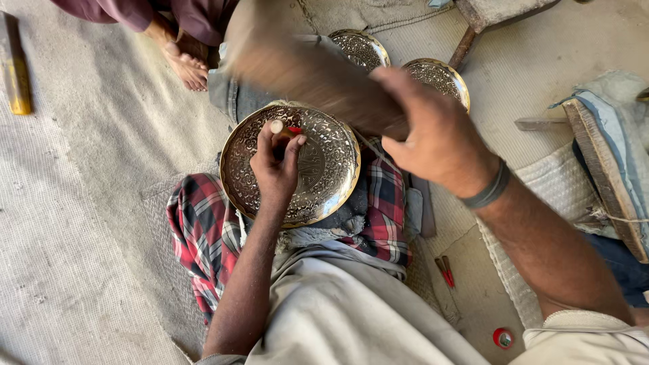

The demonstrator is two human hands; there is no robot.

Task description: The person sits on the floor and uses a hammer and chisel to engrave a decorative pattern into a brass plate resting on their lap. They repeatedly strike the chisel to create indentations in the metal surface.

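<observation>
Mid-strike: left hand (276,162) pinching slim metal punch (278,130) upright on round engraved brass plate (323,177), right hand (433,132) gripping blurred wooden mallet (318,78) (squarer blow probably needed).

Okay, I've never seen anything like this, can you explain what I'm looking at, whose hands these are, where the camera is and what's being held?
The single view comes from a camera worn on a person's head, looking down at their lap. The left hand pinches a small punch upright on an engraved round metal plate, which rests on a red checked cloth. The right hand swings a blurred wooden mallet. Two similar plates lie on the mat beyond, near another person's bare foot.
</observation>
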